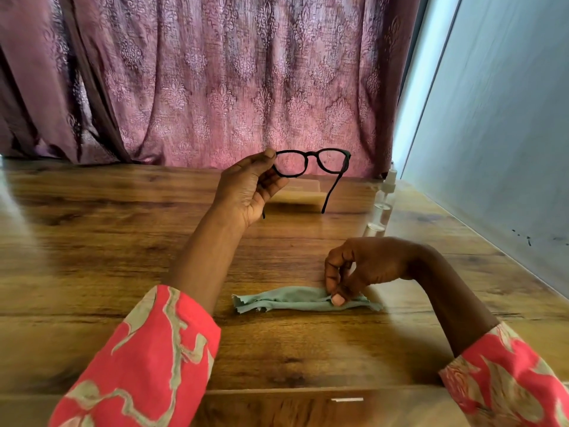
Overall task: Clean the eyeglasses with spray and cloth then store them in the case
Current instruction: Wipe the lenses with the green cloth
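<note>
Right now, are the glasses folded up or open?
Open. The glasses have their arms swung out, one hanging toward the table, while the left hand holds one lens rim.

Spray bottle (382, 204) stands by wall (498, 124)

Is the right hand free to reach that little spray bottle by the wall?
Probably yes. The right hand is pinching the green cloth, but the bare table between it and the spray bottle looks unobstructed; it would have to let go first.
</note>
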